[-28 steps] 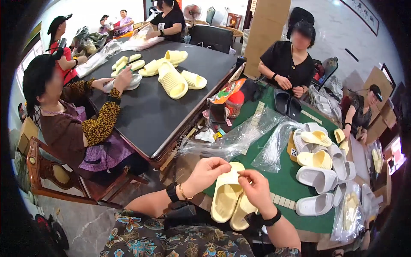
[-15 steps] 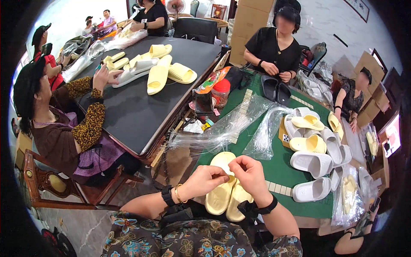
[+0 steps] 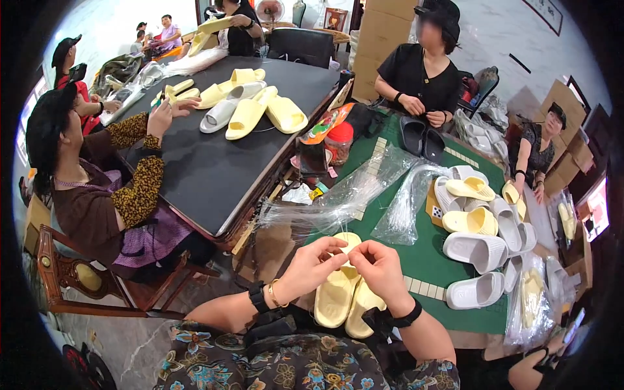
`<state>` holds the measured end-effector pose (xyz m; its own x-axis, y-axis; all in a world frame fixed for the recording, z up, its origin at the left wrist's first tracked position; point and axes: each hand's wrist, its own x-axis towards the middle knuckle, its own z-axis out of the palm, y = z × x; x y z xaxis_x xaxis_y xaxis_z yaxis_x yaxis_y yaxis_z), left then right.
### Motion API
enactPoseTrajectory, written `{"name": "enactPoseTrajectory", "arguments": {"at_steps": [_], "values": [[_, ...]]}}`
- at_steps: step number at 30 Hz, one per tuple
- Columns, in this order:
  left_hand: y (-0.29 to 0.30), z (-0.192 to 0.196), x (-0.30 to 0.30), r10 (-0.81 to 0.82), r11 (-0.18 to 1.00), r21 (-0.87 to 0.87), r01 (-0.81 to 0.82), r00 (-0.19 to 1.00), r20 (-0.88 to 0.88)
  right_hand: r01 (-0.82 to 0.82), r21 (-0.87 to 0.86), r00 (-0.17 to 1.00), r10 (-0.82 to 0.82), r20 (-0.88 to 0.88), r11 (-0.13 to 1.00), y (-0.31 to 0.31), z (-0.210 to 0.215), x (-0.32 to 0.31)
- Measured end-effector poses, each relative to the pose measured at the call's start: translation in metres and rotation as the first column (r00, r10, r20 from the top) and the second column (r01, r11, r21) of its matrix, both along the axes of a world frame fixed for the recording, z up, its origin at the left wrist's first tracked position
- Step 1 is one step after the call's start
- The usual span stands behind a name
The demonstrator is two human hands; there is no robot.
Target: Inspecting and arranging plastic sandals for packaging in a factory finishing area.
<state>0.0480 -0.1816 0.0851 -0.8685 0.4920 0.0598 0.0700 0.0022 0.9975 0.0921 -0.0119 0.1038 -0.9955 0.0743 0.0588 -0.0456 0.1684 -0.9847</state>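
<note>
Where the fingertips draw together above the work, the bare left hand [image 3: 312, 266], with a gold-coloured bracelet at its wrist, faces the bare right hand [image 3: 380, 270]. Thumbs and forefingers bend inward, tips close together; whether a thin strand is pinched between them cannot be told.

Directly beneath, side by side at the near edge of the green-topped table [image 3: 424, 257], lies the pair of pale yellow moulded slippers [image 3: 335, 299], heels toward the body. Handling: each is probably light, soft, springy and hard to damage. Grasp by the thick sole edge or the broad strap.

Obstruction: the hands partly cover the straps, and the right hand and wrist overlap one slipper. Beyond lie a fan of clear, hair-thin plastic strands [image 3: 299, 216] and a clear plastic bag [image 3: 400, 224], both liable to snag. To the right sit a row of white rectangular tiles [image 3: 426, 288] and ribbed grey slippers [image 3: 478, 289]. Farther off stands a red-lidded jar [image 3: 339, 135].
</note>
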Motion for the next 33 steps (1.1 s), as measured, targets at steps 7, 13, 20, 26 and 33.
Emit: {"name": "enactPoseTrajectory", "arguments": {"at_steps": [7,13,20,26,33], "values": [[0.012,0.012,-0.010,0.012,0.994,-0.111,-0.017,0.999,-0.043,0.057,0.202,0.996,-0.041,-0.084,0.978,0.011,-0.010,0.005],[-0.001,0.037,-0.043,0.150,0.987,0.037,-0.158,0.976,0.159,0.149,-0.010,0.977,-0.149,-0.156,0.989,0.024,0.001,0.010],[0.002,0.066,-0.145,0.338,0.935,0.239,-0.263,0.867,-0.366,0.321,-0.419,0.922,-0.382,-0.067,0.849,0.110,0.027,0.069],[-0.006,0.044,-0.192,0.162,0.872,-0.021,-0.490,0.329,-0.930,0.445,-0.461,0.735,-0.607,-0.301,0.768,0.133,0.064,0.121],[0.022,-0.007,-0.198,-0.338,0.826,-0.403,-0.394,0.225,-0.914,0.505,-0.354,0.682,-0.616,-0.396,0.787,0.133,0.066,0.167]]}}
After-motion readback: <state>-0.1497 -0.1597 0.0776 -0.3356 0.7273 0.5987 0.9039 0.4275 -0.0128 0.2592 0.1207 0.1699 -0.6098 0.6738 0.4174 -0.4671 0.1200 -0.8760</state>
